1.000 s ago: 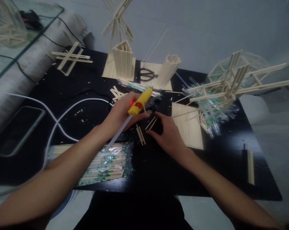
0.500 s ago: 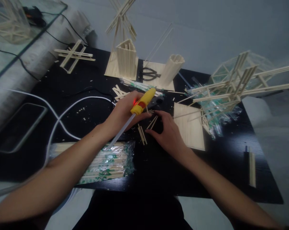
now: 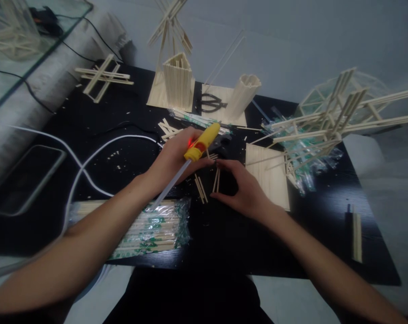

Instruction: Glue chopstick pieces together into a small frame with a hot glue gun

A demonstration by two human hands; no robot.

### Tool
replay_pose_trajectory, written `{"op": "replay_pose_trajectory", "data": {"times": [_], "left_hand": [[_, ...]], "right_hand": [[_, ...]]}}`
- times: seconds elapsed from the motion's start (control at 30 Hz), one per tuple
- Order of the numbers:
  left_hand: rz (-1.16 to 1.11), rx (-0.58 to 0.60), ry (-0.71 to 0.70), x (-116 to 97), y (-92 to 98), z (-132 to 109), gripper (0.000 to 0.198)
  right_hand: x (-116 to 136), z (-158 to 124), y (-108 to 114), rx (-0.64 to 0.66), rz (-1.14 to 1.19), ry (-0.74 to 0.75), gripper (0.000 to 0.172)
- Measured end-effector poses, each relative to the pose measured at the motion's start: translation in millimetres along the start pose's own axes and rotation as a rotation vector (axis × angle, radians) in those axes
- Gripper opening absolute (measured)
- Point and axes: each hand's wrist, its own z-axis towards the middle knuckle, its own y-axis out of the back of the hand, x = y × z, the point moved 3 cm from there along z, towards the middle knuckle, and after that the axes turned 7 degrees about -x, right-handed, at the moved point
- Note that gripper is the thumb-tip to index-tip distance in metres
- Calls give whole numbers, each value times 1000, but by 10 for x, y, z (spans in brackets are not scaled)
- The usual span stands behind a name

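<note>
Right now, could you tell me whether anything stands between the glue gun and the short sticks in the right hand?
Nothing visible does. The right hand pinches the pair of short sticks just below the glue gun held in the left hand; two loose sticks lie beside them, clear of the gap.

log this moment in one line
left hand: grips yellow glue gun | right hand: pinches short sticks | surface: black table

Yellow glue gun (image 3: 201, 143) tilted over short sticks (image 3: 216, 180).
</note>
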Motion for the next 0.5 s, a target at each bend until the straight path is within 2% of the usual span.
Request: {"op": "replay_pose_trajectory", "data": {"times": [0.07, 0.2, 0.3, 0.4, 0.5], "left_hand": [[2, 14, -35, 20, -20, -13, 40], [-7, 72, -156, 67, -95, -48, 49], [-47, 208, -211, 39, -134, -76, 47], [-21, 364, -210, -21, -141, -104, 36], [17, 422, -202, -40, -146, -116, 33]], "right_hand": [[-15, -56, 69, 73, 6, 14, 77], [-39, -146, 130, 129, 19, -9, 80], [-61, -191, 138, 145, 32, -15, 84], [-98, -231, 164, 155, 48, 11, 80], [-148, -262, 185, 154, 46, 31, 69]]}}
